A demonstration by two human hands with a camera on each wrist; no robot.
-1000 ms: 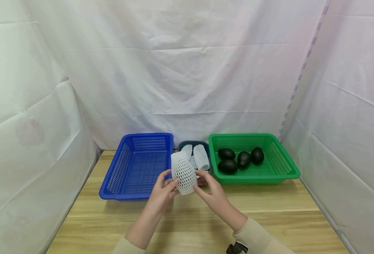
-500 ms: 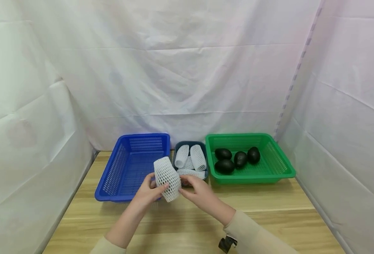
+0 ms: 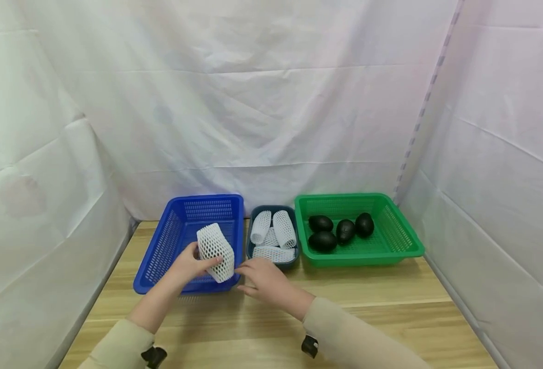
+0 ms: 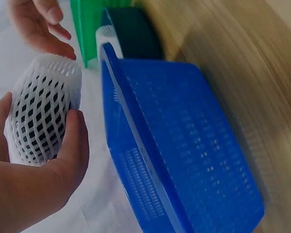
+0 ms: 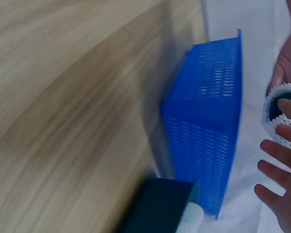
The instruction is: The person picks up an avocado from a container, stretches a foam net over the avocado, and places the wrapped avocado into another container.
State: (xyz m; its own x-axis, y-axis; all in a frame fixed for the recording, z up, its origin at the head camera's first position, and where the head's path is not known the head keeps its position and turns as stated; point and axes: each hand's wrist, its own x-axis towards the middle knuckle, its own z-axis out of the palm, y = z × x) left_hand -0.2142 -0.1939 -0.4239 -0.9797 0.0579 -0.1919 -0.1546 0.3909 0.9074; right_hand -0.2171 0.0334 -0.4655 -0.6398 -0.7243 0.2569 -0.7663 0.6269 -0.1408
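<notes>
My left hand [image 3: 189, 267] grips a dark avocado in a white foam net sleeve [image 3: 215, 252], tilted above the blue basket [image 3: 236, 241]. In the left wrist view, the dark skin shows through the mesh, with thumb and fingers [image 4: 76, 145] on opposite sides of it. My right hand [image 3: 266, 282] is beside the blue basket's near right corner, its fingertips close to the sleeve's end. The right wrist view shows its fingers [image 5: 281, 155] spread apart by the sleeve's open end, where dark avocado is visible; whether they touch it I cannot tell.
Between the baskets stands a small dark teal bin [image 3: 292, 264] holding several white foam net sleeves [image 3: 284, 229]. To the right, a green basket [image 3: 396, 248] holds several dark avocados [image 3: 323, 241]. White cloth [image 3: 253, 128] hangs behind the wooden table [image 3: 262, 333].
The sleeved avocado has moved left from in front of the teal bin to above the blue basket. My right hand has come away from gripping its end, and my left hand keeps its hold.
</notes>
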